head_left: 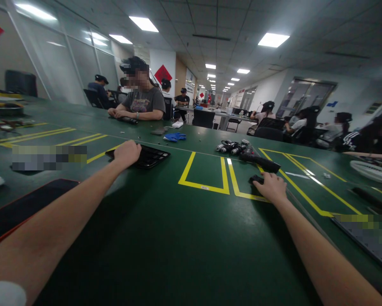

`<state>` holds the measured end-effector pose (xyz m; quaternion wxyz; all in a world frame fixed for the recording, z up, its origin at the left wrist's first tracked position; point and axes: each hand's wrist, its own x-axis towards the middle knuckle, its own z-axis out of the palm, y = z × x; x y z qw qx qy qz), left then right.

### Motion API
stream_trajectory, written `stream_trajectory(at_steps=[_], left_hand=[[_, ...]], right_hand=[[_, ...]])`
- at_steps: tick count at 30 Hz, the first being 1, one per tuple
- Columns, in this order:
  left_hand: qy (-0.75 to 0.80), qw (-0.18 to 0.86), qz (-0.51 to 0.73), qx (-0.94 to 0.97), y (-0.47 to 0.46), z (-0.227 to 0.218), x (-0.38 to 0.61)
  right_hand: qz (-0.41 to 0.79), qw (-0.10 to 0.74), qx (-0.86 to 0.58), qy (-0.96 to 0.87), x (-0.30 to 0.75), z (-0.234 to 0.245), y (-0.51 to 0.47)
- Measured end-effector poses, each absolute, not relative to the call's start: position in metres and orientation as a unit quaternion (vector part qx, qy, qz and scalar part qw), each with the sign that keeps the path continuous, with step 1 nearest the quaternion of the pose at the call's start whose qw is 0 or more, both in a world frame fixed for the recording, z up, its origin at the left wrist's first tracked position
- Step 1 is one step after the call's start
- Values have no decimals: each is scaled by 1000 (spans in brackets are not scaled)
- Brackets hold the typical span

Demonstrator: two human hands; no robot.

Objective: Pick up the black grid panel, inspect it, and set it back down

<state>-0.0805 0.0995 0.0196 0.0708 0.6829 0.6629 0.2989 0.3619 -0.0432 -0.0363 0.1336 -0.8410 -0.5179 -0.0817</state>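
My left hand (127, 153) is closed, its fingers curled down over the left part of a flat black tray (154, 157) with small compartments. What the fingers hold, if anything, is hidden. Off to the right, my right hand (274, 187) grips a small black object (256, 179) above the corner of a yellow tape outline. Its exact kind does not show. Just behind that hand lies a thick black cylindrical thing (261, 161), next to a cluster of small silver-and-black cylindrical parts (232, 147).
Yellow tape outlines (203, 188) mark the green table (165, 238). Farther back lies a blue glove (174, 137). A dark panel with an orange edge (28, 204) is at the left. Across the table sits a person (142, 97); other people work beyond.
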Motion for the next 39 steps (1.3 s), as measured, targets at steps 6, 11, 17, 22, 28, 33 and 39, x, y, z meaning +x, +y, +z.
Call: stream_trajectory(at_steps=[6, 11, 17, 22, 28, 33, 39], left_hand=[[497, 66, 290, 815, 71, -13, -6], [382, 149, 192, 892, 63, -47, 29], [337, 134, 244, 899, 39, -34, 25], [162, 166, 135, 963, -38, -23, 32], [125, 172, 87, 973, -75, -15, 40], [191, 106, 158, 963, -37, -16, 42], [459, 40, 207, 863, 40, -23, 31]], right_hand=[[-66, 136, -744, -651, 287, -30, -42], [59, 62, -608, -789, 235, -41, -57], [58, 83, -600, -793, 246, -30, -55], [-147, 80, -765, -621, 314, -28, -44], [-78, 38, -844, -529, 358, -45, -48], [-84, 45, -846, -524, 357, -48, -47], [-92, 54, -844, -526, 361, -51, -45]])
